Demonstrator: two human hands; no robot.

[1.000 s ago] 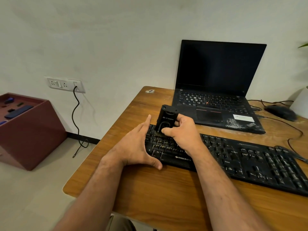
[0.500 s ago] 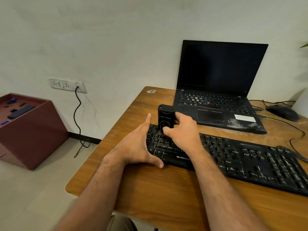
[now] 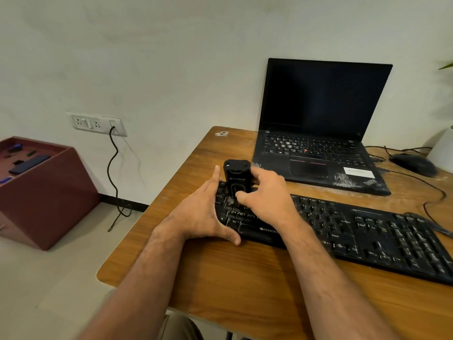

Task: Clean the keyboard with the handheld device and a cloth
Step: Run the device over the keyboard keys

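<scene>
Black keyboard point(image 3: 343, 231) lies across the wooden desk point(image 3: 220, 278), long axis running from the near-left toward the right edge of view. "ZEBRONICS" lettering partly readable on its front lip.

Handheld device point(image 3: 237, 179): small black blocky unit, standing upright on the keyboard's far-left corner, lower end down among the keys. Faint logo on its face, unreadable.

Right hand point(image 3: 266, 195) wraps the device from the right side, fingers curled behind it, thumb pressed across its front. Firm grasp.

Left hand point(image 3: 204, 212) braces the keyboard's left end: fingers together and extended along the left edge, index tip reaching up beside the device, thumb hooked around the front corner against the desk. Flat, not gripping anything separate.

Cloth not seen in this view.

Behind the keyboard, an open black laptop point(image 3: 318, 133), screen dark, white sticker on its palm rest. A black mouse point(image 3: 414, 164) sits to the laptop's right, cables trailing over the desk.

Left of the desk, a wall socket panel point(image 3: 96, 123) with a black cord point(image 3: 114, 173) hanging to the floor. Further left, a maroon box point(image 3: 49, 192) holding small dark items.
</scene>
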